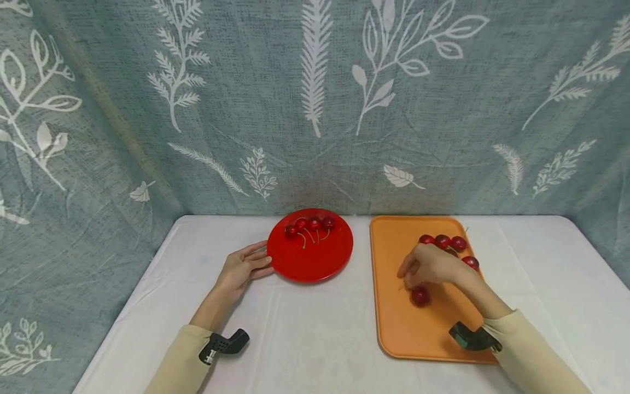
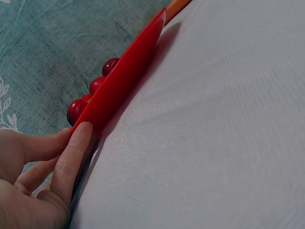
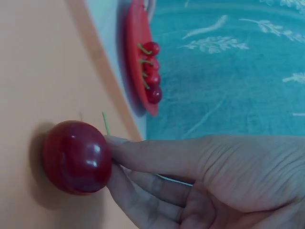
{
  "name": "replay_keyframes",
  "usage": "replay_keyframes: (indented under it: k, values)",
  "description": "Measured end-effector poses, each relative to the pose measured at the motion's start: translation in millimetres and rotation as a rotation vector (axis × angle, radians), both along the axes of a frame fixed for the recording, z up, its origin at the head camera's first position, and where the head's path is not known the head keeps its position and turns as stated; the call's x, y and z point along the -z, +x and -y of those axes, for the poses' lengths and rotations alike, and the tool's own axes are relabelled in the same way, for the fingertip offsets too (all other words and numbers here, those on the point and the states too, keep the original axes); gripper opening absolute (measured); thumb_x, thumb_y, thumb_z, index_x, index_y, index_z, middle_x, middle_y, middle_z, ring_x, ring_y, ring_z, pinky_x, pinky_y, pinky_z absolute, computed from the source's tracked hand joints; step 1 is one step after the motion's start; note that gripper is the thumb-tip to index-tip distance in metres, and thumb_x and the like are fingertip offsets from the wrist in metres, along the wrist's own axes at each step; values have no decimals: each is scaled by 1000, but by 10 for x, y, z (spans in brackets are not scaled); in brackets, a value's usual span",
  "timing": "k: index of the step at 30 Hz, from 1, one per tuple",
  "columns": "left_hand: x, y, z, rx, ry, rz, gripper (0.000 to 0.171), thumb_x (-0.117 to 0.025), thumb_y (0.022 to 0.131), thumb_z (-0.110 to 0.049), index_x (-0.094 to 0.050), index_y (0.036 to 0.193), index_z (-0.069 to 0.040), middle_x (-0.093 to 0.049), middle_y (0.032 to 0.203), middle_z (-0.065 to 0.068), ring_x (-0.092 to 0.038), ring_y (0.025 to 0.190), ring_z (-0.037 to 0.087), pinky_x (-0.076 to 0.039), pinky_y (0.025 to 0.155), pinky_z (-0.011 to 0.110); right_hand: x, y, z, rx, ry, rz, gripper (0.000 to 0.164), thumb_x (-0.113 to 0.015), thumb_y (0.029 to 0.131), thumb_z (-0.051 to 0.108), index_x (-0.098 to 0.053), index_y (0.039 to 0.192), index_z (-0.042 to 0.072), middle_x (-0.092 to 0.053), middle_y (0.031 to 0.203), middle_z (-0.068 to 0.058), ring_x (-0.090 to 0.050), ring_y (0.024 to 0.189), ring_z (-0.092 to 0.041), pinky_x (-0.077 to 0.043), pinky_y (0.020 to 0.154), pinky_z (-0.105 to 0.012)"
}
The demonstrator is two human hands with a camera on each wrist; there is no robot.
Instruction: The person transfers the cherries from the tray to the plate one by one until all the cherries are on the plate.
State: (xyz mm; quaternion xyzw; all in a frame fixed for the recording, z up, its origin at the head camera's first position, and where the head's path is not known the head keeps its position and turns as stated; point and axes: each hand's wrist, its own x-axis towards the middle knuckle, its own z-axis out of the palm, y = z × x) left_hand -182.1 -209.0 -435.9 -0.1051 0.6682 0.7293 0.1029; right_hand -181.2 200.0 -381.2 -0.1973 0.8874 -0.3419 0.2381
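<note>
My left hand point(image 1: 239, 268) is at the left rim of a round red plate point(image 1: 307, 268), its thumb and a finger pinching the edge in the left wrist view. Several dark red cherries point(image 1: 315, 222) with green stems sit in a row along the plate's far side. Over an orange tray point(image 1: 394, 328), my right hand point(image 1: 428, 265) pinches a cherry point(image 3: 76, 157) with thumb and fingertips at its stem side. A bit of green stem point(image 3: 106, 123) sticks out past the thumb. Whether this cherry touches the tray I cannot tell.
More cherries point(image 1: 443, 241) lie at the tray's far right, partly behind my right hand. White cloth point(image 1: 315, 339) covers the table, with the plate left of the tray. A patterned green-blue curtain point(image 1: 275, 109) hangs behind the table's far edge.
</note>
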Motion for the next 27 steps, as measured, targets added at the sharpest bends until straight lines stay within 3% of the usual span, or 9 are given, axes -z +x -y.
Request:
replay_keyframes:
  k: [4,10,15,21,27]
  values:
    - [-1,-3,-2,0,-2,-3,55,-59,94,4,-40,146,3,-59,128,20,-72,88,15,-59,80,30,-39,-7,-7,-2,-31,-35,12,-75,81,0,-75,93,-1,-73,82,-5,-66,74,-13,-56,66,-25]
    - [-2,7,-7,-1,-8,-4,55,-58,95,3,-40,146,3,-56,133,22,-71,90,16,-59,80,30,-74,-25,10,110,-123,-8,14,-73,86,6,-75,96,-4,-73,91,-10,-68,76,-16,-60,71,-29]
    - [3,10,-7,-4,-11,-4,54,-58,95,3,-40,146,3,-56,134,23,-71,90,15,-59,80,30,-85,-61,85,229,-279,71,24,-69,90,6,-69,107,-11,-72,100,-18,-72,81,-21,-61,76,-36]
    - [9,12,-8,-11,-2,-5,54,-58,95,4,-40,146,4,-56,133,24,-71,88,15,-59,80,31,-41,-122,254,380,-500,144,35,-66,92,4,-60,121,-16,-70,109,-21,-71,84,-14,-58,84,-39]
    - [11,22,-14,-17,4,-5,54,-57,95,5,-40,146,4,-58,129,22,-72,87,15,-59,79,31,78,-155,558,439,-668,188,34,-67,91,1,-61,118,-18,-73,97,-14,-72,79,-14,-59,83,-38]
